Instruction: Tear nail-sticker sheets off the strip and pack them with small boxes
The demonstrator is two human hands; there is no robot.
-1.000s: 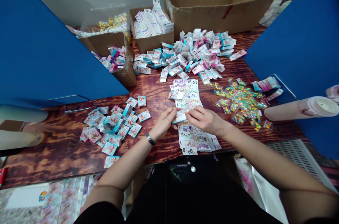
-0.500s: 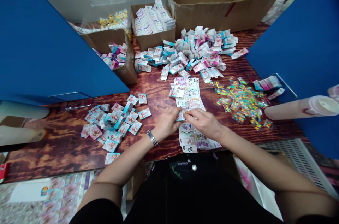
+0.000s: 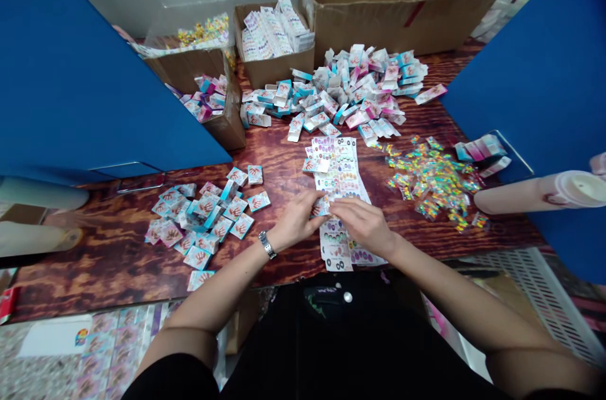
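Small printed box [image 3: 321, 205]: sits pinched between thumb and fingers of the left hand [image 3: 299, 222], over printed sheets [image 3: 348, 174]. At its right end, bunched fingertips of the right hand [image 3: 365, 223], with any hold there too hidden to tell. In the middle carton [image 3: 279, 70], paper strips [image 3: 272, 34]; in the left carton [image 3: 231, 125], pink and blue boxes [image 3: 211, 97]. Since a second ago, flatter right fingers, closer over the box end.

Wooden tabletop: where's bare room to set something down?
Bare wood: left of the scattered cartons, and between printed sheets and colourful packets. Crowded: the back, under heaped cartons, and where left hand holds a carton, right hand at its end.
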